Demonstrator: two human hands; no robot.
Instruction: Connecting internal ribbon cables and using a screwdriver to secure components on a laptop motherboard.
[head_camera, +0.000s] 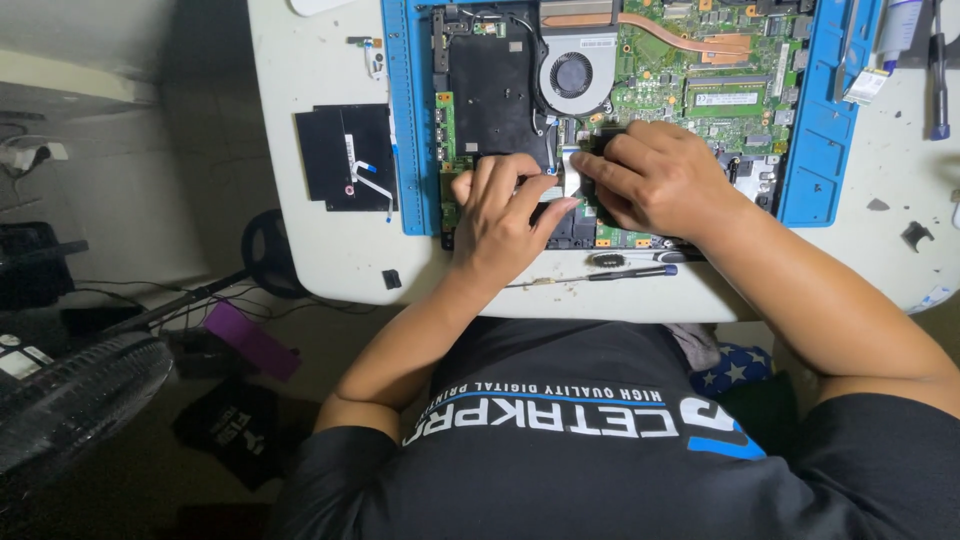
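An opened laptop base (500, 90) lies on a blue work mat (815, 150), showing a green circuit board (700, 80), a round cooling fan (572, 75) and a copper heat pipe (680, 38). Both hands rest on its near edge. My left hand (500, 215) presses its fingers down beside a white flat ribbon cable (570, 170). My right hand (655, 180) pinches that cable between thumb and forefinger. What lies under the palms is hidden.
A screwdriver (610, 274) lies on the white table (320, 250) near its front edge. A black flat panel with a small cable (345, 155) sits left of the mat. Pens and a tube (915, 40) stand at the far right. A fan (70, 400) is on the floor.
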